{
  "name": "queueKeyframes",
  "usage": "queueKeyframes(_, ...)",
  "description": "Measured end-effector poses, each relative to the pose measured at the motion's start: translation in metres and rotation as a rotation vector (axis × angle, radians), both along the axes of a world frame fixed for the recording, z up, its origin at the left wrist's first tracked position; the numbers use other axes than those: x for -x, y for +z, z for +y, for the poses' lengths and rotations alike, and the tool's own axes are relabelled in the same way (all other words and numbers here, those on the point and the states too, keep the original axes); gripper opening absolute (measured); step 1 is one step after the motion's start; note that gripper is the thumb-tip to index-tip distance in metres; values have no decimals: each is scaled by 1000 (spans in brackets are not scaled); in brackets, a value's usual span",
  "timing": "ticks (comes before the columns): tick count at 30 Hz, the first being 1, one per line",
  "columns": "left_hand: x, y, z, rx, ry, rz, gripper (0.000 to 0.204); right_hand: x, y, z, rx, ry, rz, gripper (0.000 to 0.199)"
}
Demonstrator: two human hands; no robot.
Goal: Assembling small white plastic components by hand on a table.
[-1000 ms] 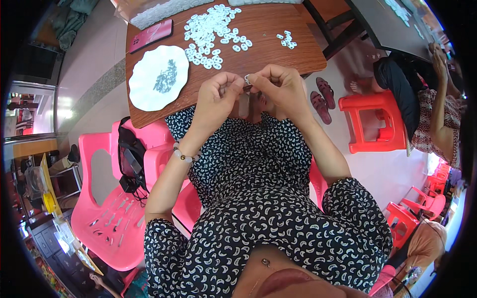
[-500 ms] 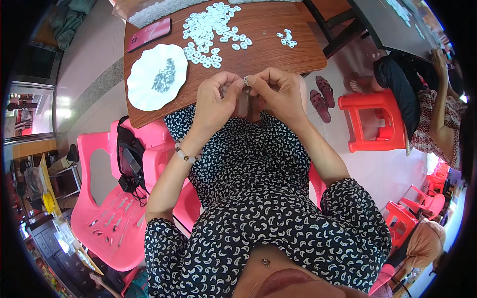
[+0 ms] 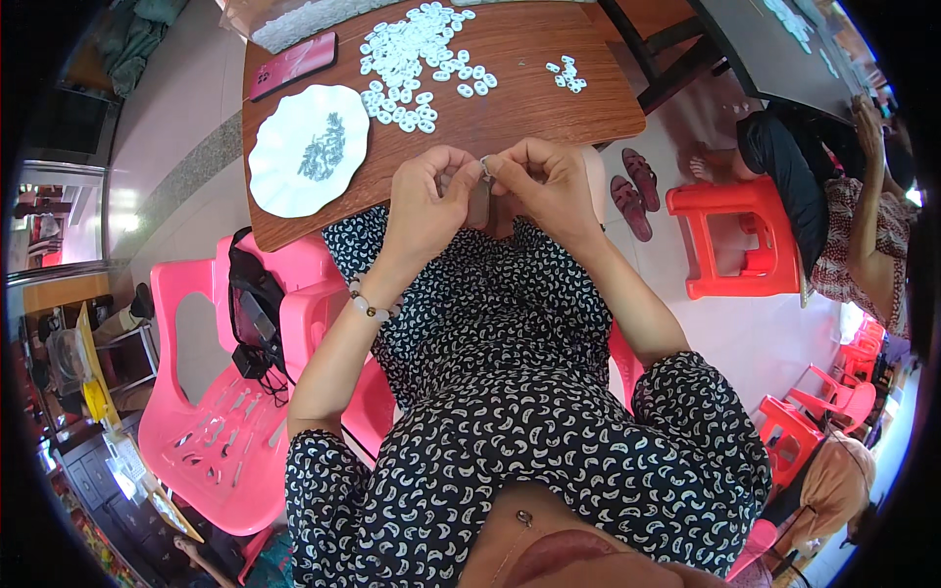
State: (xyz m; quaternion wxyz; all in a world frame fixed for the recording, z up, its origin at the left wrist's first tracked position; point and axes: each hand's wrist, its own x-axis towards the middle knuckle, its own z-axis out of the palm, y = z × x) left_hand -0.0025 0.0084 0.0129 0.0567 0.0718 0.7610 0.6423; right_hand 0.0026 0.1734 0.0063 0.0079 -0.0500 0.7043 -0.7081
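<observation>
Just past the table's near edge, my left hand (image 3: 427, 201) and my right hand (image 3: 551, 191) meet fingertip to fingertip, both closed in a pinch. Between them shows a small white piece (image 3: 485, 165), mostly covered by the fingers. Beyond the hands, a loose heap of small white plastic pieces with two holes each (image 3: 404, 61) spreads over the brown wooden table (image 3: 529, 108). A smaller cluster of similar pieces (image 3: 567, 74) lies to the right. On the left, a white scalloped plate (image 3: 277, 137) holds a pile of tiny dark grey metallic bits (image 3: 323, 147).
A pink phone (image 3: 294, 67) lies at the table's left edge. Pink plastic chairs (image 3: 211, 431) stand at my left, one bearing a black bag (image 3: 257, 314). A red stool (image 3: 735, 240), sandals (image 3: 632, 206) and another seated person (image 3: 863, 225) are on the right.
Hardly anything differs. Both hands keep their pinch in nearly the same place, with only a slight shift of the fingers.
</observation>
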Motion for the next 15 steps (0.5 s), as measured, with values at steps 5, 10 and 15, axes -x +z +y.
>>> queueKeyframes(5,1,-3,-1,26,-26,6,15,1,0,5,71,26,-118,18)
queueKeyframes(10,2,-4,-1,-151,-76,-152,26,6,-7,7,108,1,-80,18)
queueKeyframes(15,3,-5,-1,-241,-55,-170,34,7,-2,8,111,-5,-100,17)
